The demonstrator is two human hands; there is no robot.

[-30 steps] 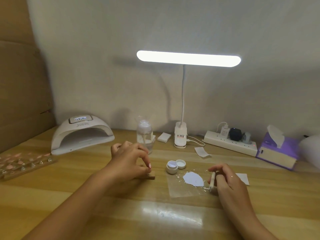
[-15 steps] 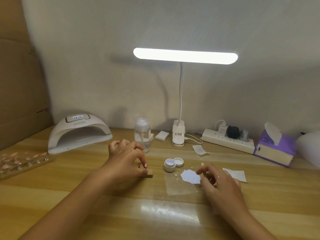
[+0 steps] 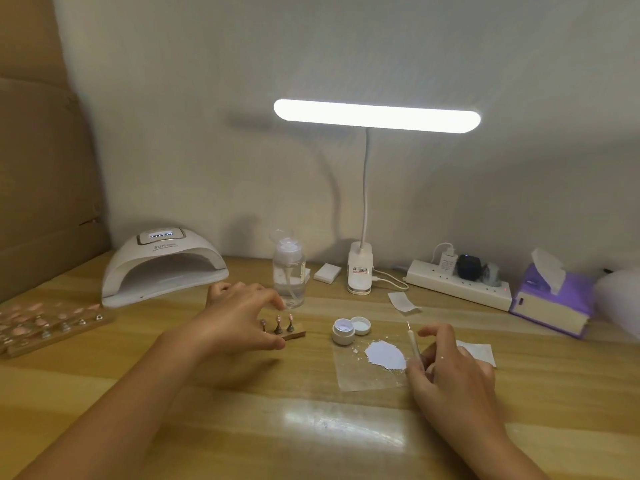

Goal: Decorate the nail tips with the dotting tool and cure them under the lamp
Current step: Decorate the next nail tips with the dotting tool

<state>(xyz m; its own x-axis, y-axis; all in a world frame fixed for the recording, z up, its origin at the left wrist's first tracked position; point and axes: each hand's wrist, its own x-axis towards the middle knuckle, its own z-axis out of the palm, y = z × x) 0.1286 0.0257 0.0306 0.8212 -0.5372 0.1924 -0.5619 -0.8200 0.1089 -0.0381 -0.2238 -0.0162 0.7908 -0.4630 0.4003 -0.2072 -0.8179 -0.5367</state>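
Note:
A small wooden stand (image 3: 293, 335) carries three nail tips on pegs. My left hand (image 3: 239, 320) holds its left end, thumb against the front edge and fingers arched over the tips. My right hand (image 3: 446, 372) pinches the thin white dotting tool (image 3: 414, 344), whose metal tip points up and away. The tool stands just right of a white gel puddle (image 3: 385, 354) on a clear sheet (image 3: 360, 381). An open gel jar (image 3: 343, 331) and its lid (image 3: 361, 325) sit behind the sheet. The white curing lamp (image 3: 162, 265) stands at the back left, its opening facing me.
A lit desk lamp (image 3: 377, 116) clips at the back centre beside a clear pump bottle (image 3: 289, 271). A power strip (image 3: 457, 285) and purple tissue box (image 3: 550, 306) are at right. A board of several nail tips (image 3: 45, 325) lies far left. Paper scraps (image 3: 402, 301) lie near the jar.
My left hand has lifted its fingers, uncovering the three tips on the stand. My right hand has raised the dotting tool off the gel puddle and turned its tip upward.

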